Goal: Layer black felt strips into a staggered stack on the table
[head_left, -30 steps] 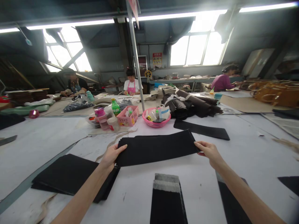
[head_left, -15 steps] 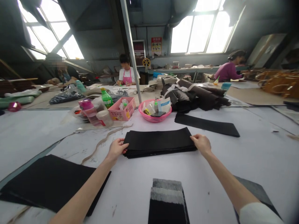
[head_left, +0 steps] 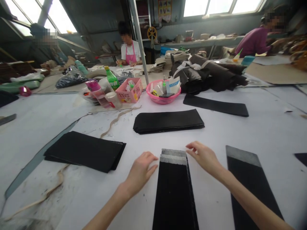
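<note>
On my remote view I see the left hand (head_left: 142,168) and right hand (head_left: 204,158), fingers loosely parted, flanking the grey far end of stacked black strips (head_left: 174,193) on a white table (head_left: 140,143).

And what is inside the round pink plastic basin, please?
The basin holds a white-and-blue packet, a flat dark object, a small green item and more. Its bottom is covered, so what lies beneath cannot be seen.

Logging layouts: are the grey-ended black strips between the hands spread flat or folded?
Flat where visible: the black strips show no fold, grey ends staggered. Near ends leave the frame; cannot tell there.
</note>
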`<state>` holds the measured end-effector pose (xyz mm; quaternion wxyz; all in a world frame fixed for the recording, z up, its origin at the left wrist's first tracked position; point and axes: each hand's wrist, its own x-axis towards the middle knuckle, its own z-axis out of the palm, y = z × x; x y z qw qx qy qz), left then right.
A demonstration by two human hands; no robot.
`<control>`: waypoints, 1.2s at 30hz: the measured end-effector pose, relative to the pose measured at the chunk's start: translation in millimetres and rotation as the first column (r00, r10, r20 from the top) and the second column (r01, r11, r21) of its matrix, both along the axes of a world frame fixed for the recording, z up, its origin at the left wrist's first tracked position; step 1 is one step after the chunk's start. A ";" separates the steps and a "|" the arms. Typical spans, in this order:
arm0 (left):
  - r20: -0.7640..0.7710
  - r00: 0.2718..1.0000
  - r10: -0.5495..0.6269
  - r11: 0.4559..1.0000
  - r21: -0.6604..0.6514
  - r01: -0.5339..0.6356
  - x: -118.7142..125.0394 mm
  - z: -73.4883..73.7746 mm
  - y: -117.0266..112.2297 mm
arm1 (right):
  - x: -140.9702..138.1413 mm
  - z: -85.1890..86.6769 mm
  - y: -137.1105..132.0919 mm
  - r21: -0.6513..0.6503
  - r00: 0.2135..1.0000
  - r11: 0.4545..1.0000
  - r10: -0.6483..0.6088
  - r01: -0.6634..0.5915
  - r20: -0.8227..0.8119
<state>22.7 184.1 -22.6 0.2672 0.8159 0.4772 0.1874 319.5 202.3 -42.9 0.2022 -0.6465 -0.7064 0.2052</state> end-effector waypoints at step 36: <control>0.030 0.920 0.390 0.713 -0.642 -0.281 -41.0 -6.6 -292.3 | -100.6 -15.0 -171.3 0.190 0.880 0.973 0.022 -0.127 0.475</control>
